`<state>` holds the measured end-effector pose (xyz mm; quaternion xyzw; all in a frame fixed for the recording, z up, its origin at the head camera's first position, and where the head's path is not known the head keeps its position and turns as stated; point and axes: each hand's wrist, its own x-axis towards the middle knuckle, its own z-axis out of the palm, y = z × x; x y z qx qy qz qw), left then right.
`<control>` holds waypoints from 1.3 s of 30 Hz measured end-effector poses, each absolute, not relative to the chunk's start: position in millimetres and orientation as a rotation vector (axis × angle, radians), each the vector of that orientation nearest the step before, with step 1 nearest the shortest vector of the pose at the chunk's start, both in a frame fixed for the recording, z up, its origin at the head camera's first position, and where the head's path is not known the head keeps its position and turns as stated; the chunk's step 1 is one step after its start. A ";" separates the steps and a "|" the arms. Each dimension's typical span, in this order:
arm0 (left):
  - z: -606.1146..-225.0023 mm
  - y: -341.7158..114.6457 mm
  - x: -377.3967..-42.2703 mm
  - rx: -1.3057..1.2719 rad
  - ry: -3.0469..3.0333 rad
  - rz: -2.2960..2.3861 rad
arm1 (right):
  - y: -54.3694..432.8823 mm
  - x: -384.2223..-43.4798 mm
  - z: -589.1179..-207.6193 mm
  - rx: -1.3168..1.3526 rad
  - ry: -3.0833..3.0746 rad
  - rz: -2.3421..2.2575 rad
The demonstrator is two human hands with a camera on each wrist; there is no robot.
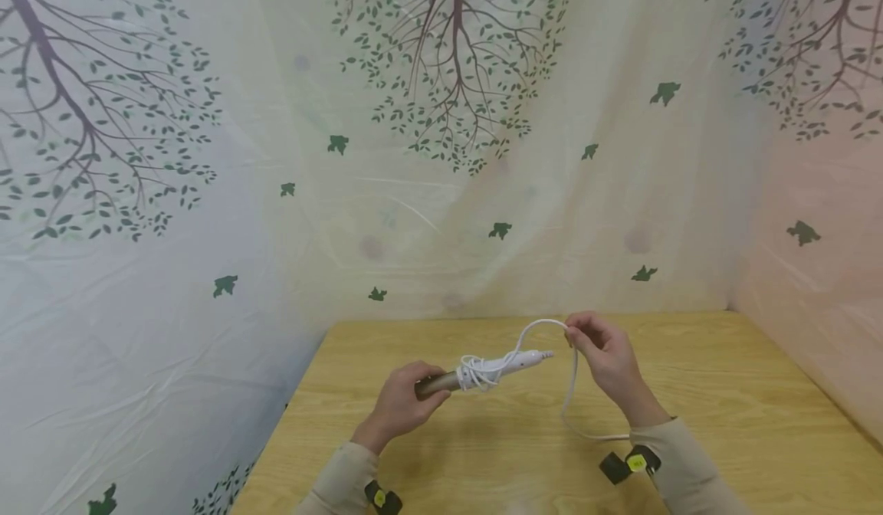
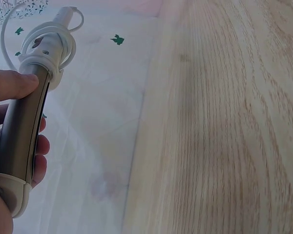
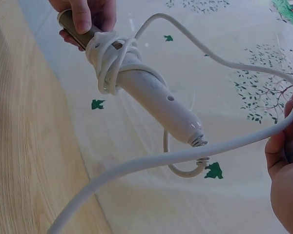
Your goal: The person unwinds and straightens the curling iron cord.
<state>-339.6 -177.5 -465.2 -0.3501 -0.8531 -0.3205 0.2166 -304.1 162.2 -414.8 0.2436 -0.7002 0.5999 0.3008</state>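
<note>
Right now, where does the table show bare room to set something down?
The table has bare wood between the right hand and the curtain on the right, and in the head view below the wand, between the sleeves. It is crowded between the left hand, gripping the wand, and the right, pinching its white cord.

A slim hair-styling iron (image 3: 156,102) with a white handle and a bronze-brown barrel lies slightly aslant in the lower middle of the head view, held above the worktop (image 1: 483,454), its handle end pointing right and a little up, its barrel gripped by the left hand (image 1: 403,404). Its white cord (image 3: 166,158) loops back from the ribbed collar at the handle's tip and is wound in several loose turns around the handle near the barrel. From there it arches up to the right hand (image 1: 612,358), which pinches it, then hangs down and bends rightward.
</note>
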 end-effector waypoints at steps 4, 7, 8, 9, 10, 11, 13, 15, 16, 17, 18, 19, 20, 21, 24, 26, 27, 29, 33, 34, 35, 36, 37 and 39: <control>-465.1 -177.6 -339.3 -0.976 -2.362 -0.898 | 164.4 -308.1 -416.8 0.617 -1.874 1.589; -465.5 -177.6 -339.7 -0.980 -2.363 -0.895 | 166.1 -310.8 -418.1 0.580 -1.884 1.596; -465.6 -177.7 -339.8 -0.982 -2.366 -0.892 | 166.7 -311.6 -418.3 0.564 -1.887 1.601; -465.7 -177.6 -339.9 -0.984 -2.368 -0.890 | 167.2 -312.5 -418.5 0.546 -1.890 1.606; -465.8 -177.8 -339.9 -0.987 -2.369 -0.884 | 167.7 -313.4 -418.7 0.527 -1.896 1.605; -466.1 -178.0 -340.1 -0.992 -2.367 -0.881 | 168.2 -314.5 -418.9 0.504 -1.905 1.603; -466.3 -178.3 -340.4 -1.000 -2.367 -0.879 | 169.0 -316.6 -419.4 0.452 -1.931 1.585; -466.4 -178.7 -340.7 -1.010 -2.364 -0.885 | 169.8 -318.7 -420.2 0.392 -1.968 1.553; -466.5 -179.0 -341.0 -1.015 -2.361 -0.890 | 170.0 -319.7 -420.8 0.359 -1.985 1.541; -466.8 -179.2 -341.3 -1.019 -2.358 -0.896 | 170.1 -320.7 -421.5 0.324 -2.005 1.525; -466.8 -179.3 -341.5 -1.021 -2.357 -0.899 | 170.1 -321.5 -422.1 0.290 -2.023 1.511; -466.9 -179.5 -341.6 -1.024 -2.353 -0.900 | 170.2 -322.4 -423.1 0.258 -2.038 1.505; -467.2 -179.7 -341.8 -1.033 -2.344 -0.901 | 170.3 -323.3 -424.2 0.226 -2.056 1.493; -467.3 -179.9 -341.8 -1.035 -2.342 -0.903 | 170.5 -324.4 -425.5 0.196 -2.070 1.487; -467.4 -180.2 -341.3 -1.044 -2.336 -0.904 | 172.0 -328.8 -430.0 0.118 -2.122 1.455; -467.4 -179.5 -340.9 -1.048 -2.335 -0.912 | 174.5 -333.3 -433.7 0.073 -2.153 1.441; -467.4 -179.1 -340.7 -1.046 -2.341 -0.918 | 175.9 -335.6 -435.6 0.051 -2.169 1.435; -466.9 -178.3 -340.0 -1.049 -2.344 -0.931 | 178.9 -339.8 -439.6 0.011 -2.206 1.421; -466.6 -177.1 -339.5 -1.056 -2.353 -0.941 | 184.5 -346.3 -446.8 -0.036 -2.255 1.421; -466.5 -176.9 -339.5 -1.057 -2.355 -0.941 | 185.7 -347.3 -448.2 -0.040 -2.263 1.424; -466.4 -176.8 -339.6 -1.058 -2.357 -0.940 | 186.8 -348.0 -449.5 -0.039 -2.268 1.432; -466.5 -176.8 -339.8 -1.058 -2.358 -0.940 | 187.9 -348.7 -450.8 -0.039 -2.273 1.441; -466.6 -176.8 -340.0 -1.061 -2.356 -0.942 | 188.9 -349.1 -452.0 -0.038 -2.283 1.449; -466.5 -176.6 -340.1 -1.061 -2.357 -0.938 | 190.6 -349.9 -454.2 -0.036 -2.298 1.466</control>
